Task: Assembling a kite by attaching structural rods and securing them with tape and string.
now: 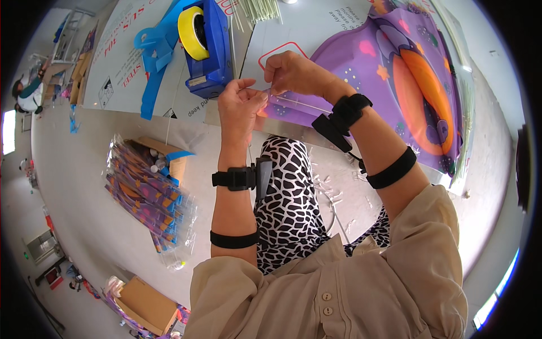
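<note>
My left hand (241, 107) is closed in a pinch at the near left corner of a purple printed fabric (353, 56). Just right of it, my right hand (299, 74) bends down with its thumb and fingertips pressed together. The fingertips of both hands almost meet, and what the right ones grip is too small to make out. A thin pale rod (305, 104) runs from near the fingertips along the fabric's near edge, under my right wrist. The fabric lies spread on the table, with a large orange and dark figure printed on it.
A blue tape dispenser (212, 51) with a yellow roll (193, 33) stands left of my hands, beside blue strips (152, 90). A bundle of pale rods (259, 8) lies at the back. Packed printed bags (144, 195) sit lower left, near an open carton (148, 305). White scraps (327, 192) litter the floor.
</note>
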